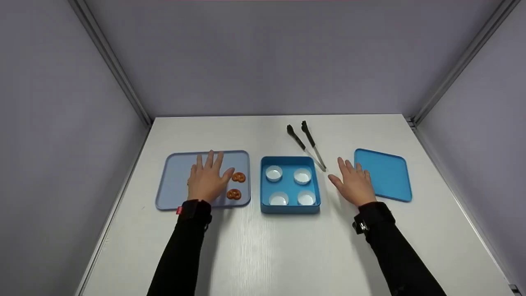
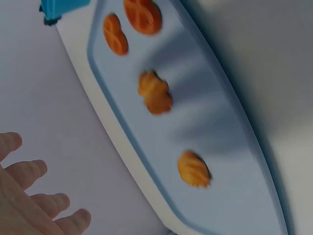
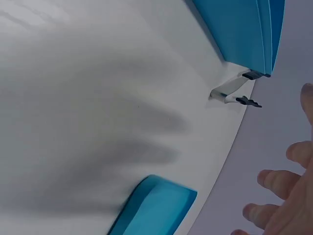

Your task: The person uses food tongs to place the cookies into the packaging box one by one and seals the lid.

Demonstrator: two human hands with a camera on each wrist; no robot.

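- Orange pretzels [image 1: 238,177] are what your left hand [image 1: 206,181] is nearest: two show just right of it on the tray [image 1: 176,181], left of the box [image 1: 290,207]. The wrist view shows four pieces [image 2: 154,92] on that tray in all.
- Your left hand lies over the tray with fingers [image 1: 210,158] straight and spread, released, gripping nothing. I cannot tell whether the palm presses on the tray or only hovers.
- Your right hand [image 1: 354,183] sits flat above the bench [image 1: 263,250], right of the box, fingers loose and holding nothing; the lid [image 1: 384,174] lies just beyond it.
- Judge the pretzels light, dry and brittle: they will likely snap under a hard squeeze. Take each by its outer edges, gently.
- Tongs [image 1: 306,144] lie behind the box's far right corner, tips away from you. They look stiff and slim; grip them mid-handle.
- Four white cups [image 1: 274,173] sit inside the box, one per corner. They look thin and light, so could shift if nudged.
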